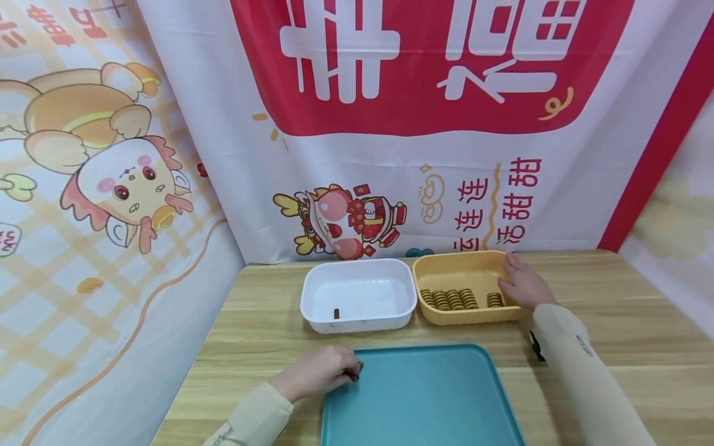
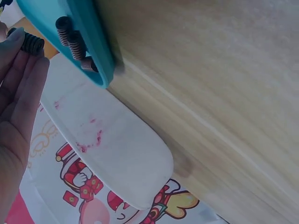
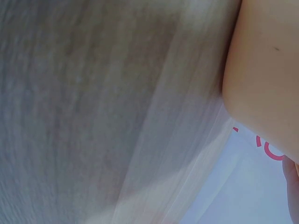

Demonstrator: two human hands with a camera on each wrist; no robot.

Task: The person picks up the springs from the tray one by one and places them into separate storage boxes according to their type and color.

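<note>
My left hand (image 1: 322,371) is over the teal tray's left corner. In the left wrist view it pinches a dark ridged cylinder (image 2: 32,44), like a coil spring, between thumb and fingers. Several similar dark ridged cylinders (image 2: 77,45) lie along the inside edge of the teal tray (image 1: 424,396), mostly hidden by the hand in the head view. At the yellow bin (image 1: 468,317), my right hand (image 1: 525,284) grips the right end wall. That bin holds rows of gold-brown ridged pieces (image 1: 449,300). Only a finger of the right hand shows in the right wrist view.
A white bin (image 1: 357,324) stands left of the yellow one, with one small brown piece (image 1: 336,313) inside. Both bins sit on the wooden table (image 1: 268,310) near the printed cloth backdrop (image 1: 245,204), behind the teal tray.
</note>
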